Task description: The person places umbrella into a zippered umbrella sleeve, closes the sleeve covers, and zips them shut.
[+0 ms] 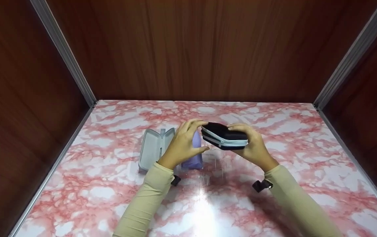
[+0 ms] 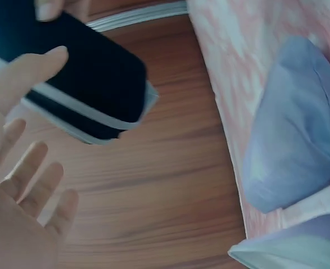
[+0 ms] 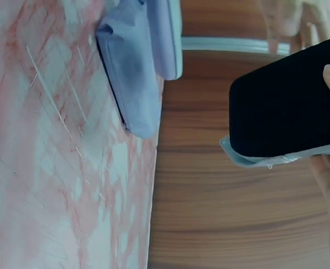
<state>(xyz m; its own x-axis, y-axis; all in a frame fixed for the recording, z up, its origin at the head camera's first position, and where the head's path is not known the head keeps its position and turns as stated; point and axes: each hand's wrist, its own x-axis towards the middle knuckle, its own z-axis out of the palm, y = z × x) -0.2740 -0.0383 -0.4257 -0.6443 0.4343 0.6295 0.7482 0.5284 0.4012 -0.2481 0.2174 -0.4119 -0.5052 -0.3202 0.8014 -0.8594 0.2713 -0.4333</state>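
A black zippered case with a pale blue zipper band is held up above the table. My right hand grips its right end, thumb on one face and fingers on the other, as the right wrist view shows the case. Beside the left end is my left hand, thumb and fingers spread apart. In the left wrist view the left fingers are loose, and the thumb overlaps the case; whether it touches cannot be told.
Under the left hand lies a purple soft pouch. Left of it is an open, pale grey hard case, partly hidden by the left hand. The marbled red-and-white tabletop is bounded by brown wood-look panels with metal edging.
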